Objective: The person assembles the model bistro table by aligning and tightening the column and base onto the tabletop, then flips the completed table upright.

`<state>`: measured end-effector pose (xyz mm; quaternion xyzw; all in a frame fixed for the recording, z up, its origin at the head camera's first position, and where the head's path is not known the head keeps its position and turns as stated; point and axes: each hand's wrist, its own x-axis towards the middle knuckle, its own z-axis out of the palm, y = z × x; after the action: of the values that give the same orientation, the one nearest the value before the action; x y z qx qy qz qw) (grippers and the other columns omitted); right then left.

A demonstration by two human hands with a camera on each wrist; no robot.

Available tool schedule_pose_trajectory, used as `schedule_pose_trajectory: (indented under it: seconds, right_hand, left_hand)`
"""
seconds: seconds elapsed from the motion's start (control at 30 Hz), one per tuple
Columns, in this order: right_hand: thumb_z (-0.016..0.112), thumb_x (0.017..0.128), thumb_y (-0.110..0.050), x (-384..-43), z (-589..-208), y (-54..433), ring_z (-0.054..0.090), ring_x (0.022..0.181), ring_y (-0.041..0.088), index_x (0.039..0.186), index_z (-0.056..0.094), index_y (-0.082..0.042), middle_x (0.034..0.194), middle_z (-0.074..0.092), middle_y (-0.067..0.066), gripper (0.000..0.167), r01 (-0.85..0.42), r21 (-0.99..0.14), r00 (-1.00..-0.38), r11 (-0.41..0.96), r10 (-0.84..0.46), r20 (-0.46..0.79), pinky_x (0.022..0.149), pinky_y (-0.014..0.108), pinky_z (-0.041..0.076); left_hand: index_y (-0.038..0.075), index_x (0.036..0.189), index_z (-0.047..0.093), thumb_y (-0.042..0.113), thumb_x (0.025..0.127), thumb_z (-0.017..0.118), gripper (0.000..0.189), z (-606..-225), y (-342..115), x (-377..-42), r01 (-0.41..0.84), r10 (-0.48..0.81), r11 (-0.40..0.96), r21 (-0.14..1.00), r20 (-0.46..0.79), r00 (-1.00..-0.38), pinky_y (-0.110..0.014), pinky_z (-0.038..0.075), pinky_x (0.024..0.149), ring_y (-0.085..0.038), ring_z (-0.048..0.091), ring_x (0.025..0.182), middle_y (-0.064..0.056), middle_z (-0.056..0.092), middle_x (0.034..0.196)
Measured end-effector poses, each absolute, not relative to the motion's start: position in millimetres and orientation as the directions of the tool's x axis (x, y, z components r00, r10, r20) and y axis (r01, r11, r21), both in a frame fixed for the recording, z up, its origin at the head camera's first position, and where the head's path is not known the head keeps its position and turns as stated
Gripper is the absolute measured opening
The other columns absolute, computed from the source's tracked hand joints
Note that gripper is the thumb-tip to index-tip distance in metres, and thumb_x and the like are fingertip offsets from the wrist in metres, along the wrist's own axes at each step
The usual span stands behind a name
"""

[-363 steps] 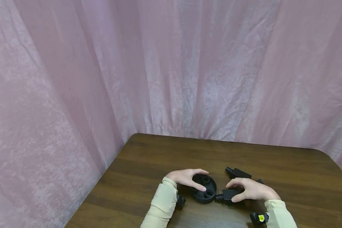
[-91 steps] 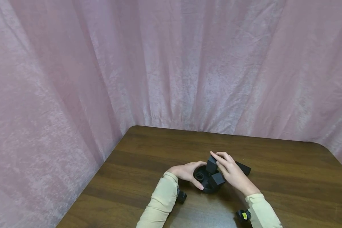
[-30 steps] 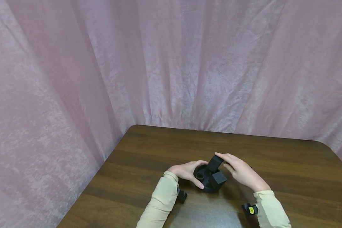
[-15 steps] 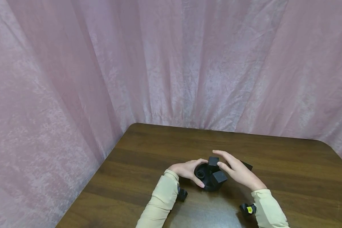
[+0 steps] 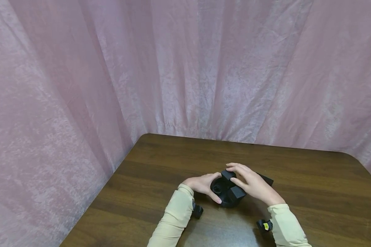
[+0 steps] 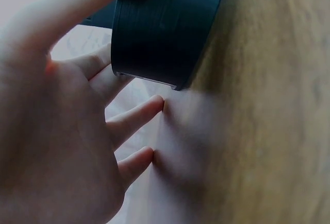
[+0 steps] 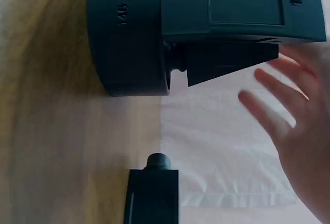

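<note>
My left hand (image 5: 201, 185) grips the left side of a round black base (image 5: 225, 203), thumb on the near side and fingers on the far side. In the left wrist view the base (image 6: 160, 38) carries a moulded number on its wall. A tapered black block (image 5: 236, 193) stands in the base at the right front. At the back, my right hand (image 5: 251, 183) pinches a second tapered block (image 5: 227, 175) by its top. The right wrist view shows this block (image 7: 227, 62) tilted, its round peg at the base. An open ring socket (image 5: 217, 189) shows on the base's left.
A third black block (image 5: 267, 179) lies on the brown wooden table (image 5: 173, 157) behind my right hand; the right wrist view shows the round peg (image 7: 158, 160) on its end. Pink curtains (image 5: 188, 68) hang behind the table. Small black cameras (image 5: 198, 211) sit at both wrists.
Half a second ago the right fingers were spread beside the back block; now they close on its top, and it leans more to the left. The left hand keeps its grip on the base.
</note>
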<state>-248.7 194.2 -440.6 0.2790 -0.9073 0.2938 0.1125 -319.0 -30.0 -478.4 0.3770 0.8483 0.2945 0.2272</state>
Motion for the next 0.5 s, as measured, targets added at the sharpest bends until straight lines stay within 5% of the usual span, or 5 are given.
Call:
schedule_pose_trajectory:
  seconds: [0.13, 0.27, 0.5]
  right_hand:
    - [0.063, 0.094, -0.026, -252, -441, 190, 0.063, 0.110, 0.019, 0.120, 0.058, -0.023, 0.131, 0.059, -0.001, 0.026, -0.542, -0.507, -0.841, 0.670, -0.426, 0.335, 0.089, 0.042, 0.053]
    - [0.065, 0.093, -0.029, -257, -441, 188, 0.061, 0.101, 0.015, 0.132, 0.054, -0.027, 0.120, 0.059, -0.005, 0.040, -0.573, -0.419, -0.815, 0.704, -0.435, 0.383, 0.081, 0.038, 0.052]
    - [0.050, 0.100, -0.042, -261, -440, 188, 0.052, 0.086, 0.008, 0.135, 0.056, -0.029, 0.110, 0.051, -0.006, 0.038, -0.478, -0.455, -0.875, 0.752, -0.363, 0.320, 0.074, 0.030, 0.045]
  left_hand:
    - [0.023, 0.147, 0.034, 0.033, 0.073, 0.085, 0.090, -481, -30, -319, 0.487, 0.777, 0.537, 0.688, -0.180, -0.603, -0.026, 0.036, 0.106, -0.006, 0.045, 0.126, 0.006, 0.049, 0.138]
    - [0.025, 0.148, 0.032, 0.035, 0.073, 0.085, 0.092, -480, -30, -319, 0.472, 0.753, 0.574, 0.669, -0.204, -0.626, -0.029, 0.036, 0.108, -0.009, 0.042, 0.131, 0.006, 0.047, 0.142]
    - [0.026, 0.149, 0.031, 0.037, 0.074, 0.084, 0.093, -475, -30, -318, 0.494, 0.754, 0.580, 0.648, -0.198, -0.626, -0.032, 0.034, 0.110, -0.013, 0.037, 0.136, 0.004, 0.042, 0.147]
